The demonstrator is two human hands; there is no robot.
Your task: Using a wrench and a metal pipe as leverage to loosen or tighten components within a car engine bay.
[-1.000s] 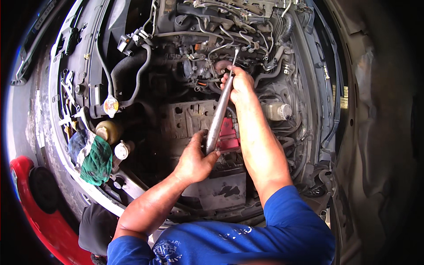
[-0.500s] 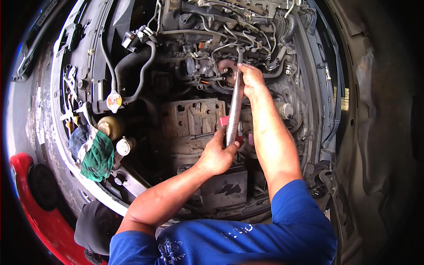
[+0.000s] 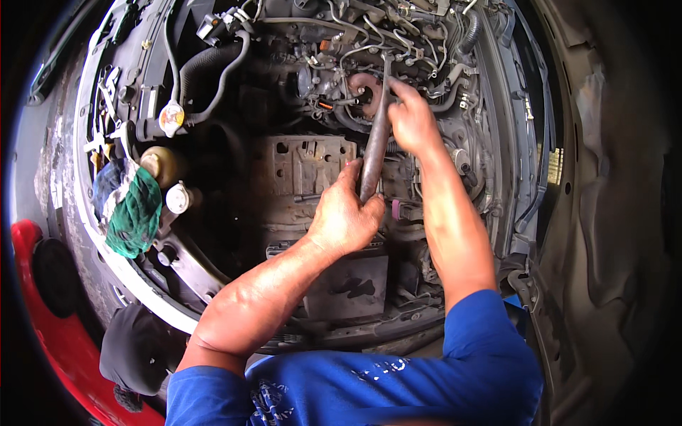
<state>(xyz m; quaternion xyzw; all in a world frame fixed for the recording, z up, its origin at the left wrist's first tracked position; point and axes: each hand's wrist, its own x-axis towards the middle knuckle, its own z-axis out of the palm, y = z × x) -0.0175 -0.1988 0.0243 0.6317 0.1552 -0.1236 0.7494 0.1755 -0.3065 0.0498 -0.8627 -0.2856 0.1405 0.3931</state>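
A long metal pipe (image 3: pixel 376 153) slants over the engine bay, with a slim wrench (image 3: pixel 387 69) sticking out of its upper end toward the engine. My left hand (image 3: pixel 344 216) is closed around the pipe's lower end. Beside the upper end is my right hand (image 3: pixel 414 122), its index finger stretched along the wrench and its other fingers curled against the pipe. A rusty brown curved pipe (image 3: pixel 364 84) lies just left of the wrench. What the wrench's far end sits on is too small to make out.
A bare metal tray (image 3: pixel 312 167) and a dark box (image 3: pixel 348 284) lie below my arms. Green and blue rags (image 3: pixel 135 213) hang over the left edge beside a round reservoir (image 3: pixel 160 165). Several wrenches (image 3: pixel 110 92) rest farther up that edge. Hoses (image 3: pixel 231 85) curve nearby.
The whole view has shifted, so the engine bay sits higher in the picture. My right index finger now reaches along the wrench. The red piece beside my left hand is out of sight.
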